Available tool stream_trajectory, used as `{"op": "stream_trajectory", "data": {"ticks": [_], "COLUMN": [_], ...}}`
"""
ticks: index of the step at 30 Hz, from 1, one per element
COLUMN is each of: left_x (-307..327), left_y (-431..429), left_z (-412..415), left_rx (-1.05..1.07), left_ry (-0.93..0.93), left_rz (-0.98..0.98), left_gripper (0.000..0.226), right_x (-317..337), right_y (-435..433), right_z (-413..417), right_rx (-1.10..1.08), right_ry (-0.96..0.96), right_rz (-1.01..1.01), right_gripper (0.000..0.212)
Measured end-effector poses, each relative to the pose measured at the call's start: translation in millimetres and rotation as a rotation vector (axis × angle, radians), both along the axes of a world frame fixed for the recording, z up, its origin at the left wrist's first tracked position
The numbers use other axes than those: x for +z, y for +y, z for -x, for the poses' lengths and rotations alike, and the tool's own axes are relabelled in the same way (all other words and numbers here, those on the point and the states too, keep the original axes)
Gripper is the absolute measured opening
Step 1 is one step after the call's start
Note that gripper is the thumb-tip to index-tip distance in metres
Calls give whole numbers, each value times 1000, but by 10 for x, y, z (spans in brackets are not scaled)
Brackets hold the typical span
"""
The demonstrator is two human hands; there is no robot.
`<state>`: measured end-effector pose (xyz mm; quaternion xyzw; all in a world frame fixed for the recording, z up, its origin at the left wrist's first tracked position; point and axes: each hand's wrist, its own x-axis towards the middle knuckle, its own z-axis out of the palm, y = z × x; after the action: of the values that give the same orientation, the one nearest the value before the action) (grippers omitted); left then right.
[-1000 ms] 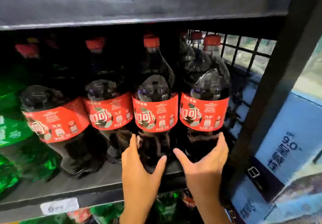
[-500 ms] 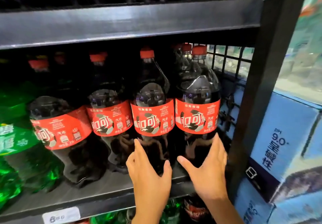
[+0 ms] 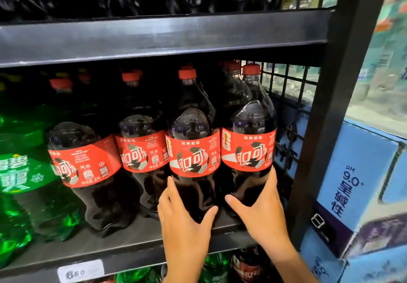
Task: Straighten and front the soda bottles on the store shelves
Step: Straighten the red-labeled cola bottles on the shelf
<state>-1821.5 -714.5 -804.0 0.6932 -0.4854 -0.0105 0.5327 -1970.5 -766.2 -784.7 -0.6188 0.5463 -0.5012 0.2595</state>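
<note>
Several large cola bottles with red labels and red caps stand on the dark middle shelf (image 3: 123, 245). My left hand (image 3: 185, 221) wraps the base of the third cola bottle (image 3: 193, 157). My right hand (image 3: 259, 212) wraps the base of the rightmost cola bottle (image 3: 248, 148), close to the wire end panel. Both held bottles stand upright at the shelf's front edge with labels facing me. Two more cola bottles (image 3: 141, 150) (image 3: 83, 161) stand further left, set back; the leftmost leans a little.
Green soda bottles (image 3: 19, 186) fill the shelf's left end. A black upright post (image 3: 330, 115) and wire grid (image 3: 288, 97) close the right side. Blue water cartons (image 3: 361, 186) are stacked beyond. A price tag (image 3: 80, 270) sits on the shelf edge; more bottles show above and below.
Both hands slid further around the bases of the two right bottles, which came forward and turned so their labels face me more squarely. The view rose, showing the shelf above.
</note>
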Motion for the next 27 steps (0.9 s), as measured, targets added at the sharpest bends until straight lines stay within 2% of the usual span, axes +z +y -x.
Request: {"op": "stream_trajectory", "data": {"ticks": [4, 8, 10, 12, 14, 17, 19, 21, 22, 24, 26, 27], "left_x": [16, 44, 100, 210, 423, 960, 1373, 1749, 1902, 2140, 2281, 2328], "left_y": [14, 48, 130, 244, 377, 486, 462, 366, 306, 149, -51, -160], "left_z": [16, 19, 8, -55, -198, -546, -756, -909, -956, -1008, -1039, -1054], "left_rx": [10, -16, -54, -65, -19, 97, 175, 284, 321, 279, 169, 139], "left_ry": [23, 42, 59, 52, -72, -476, -722, -844, -836, -697, -527, -474], "left_rz": [-1, -21, -26, -14, 79, 318, 298, 165, 66, -76, -84, -85], "left_gripper": [118, 119, 119, 110, 88, 53, 43, 38, 39, 56, 73, 74], "right_x": [-15, -3, 2, 45, 113, 386, 712, 1130, 1335, 1681, 1900, 1971], "right_y": [-36, -31, 18, 140, 318, 499, 514, 448, 390, 238, 81, 10], "right_z": [38, 35, 18, -28, -79, -208, -332, -481, -555, -692, -834, -906], "right_rx": [25, 30, -1, -97, -201, -147, -34, 36, 48, 43, 25, 11], "right_ry": [0, -20, -38, 16, 163, 308, 332, 333, 338, 350, 358, 370], "right_rz": [0, -15, -38, 24, 235, 603, 778, 866, 860, 795, 708, 652], "right_gripper": [124, 132, 135, 130, 112, 73, 55, 57, 62, 63, 54, 55]}}
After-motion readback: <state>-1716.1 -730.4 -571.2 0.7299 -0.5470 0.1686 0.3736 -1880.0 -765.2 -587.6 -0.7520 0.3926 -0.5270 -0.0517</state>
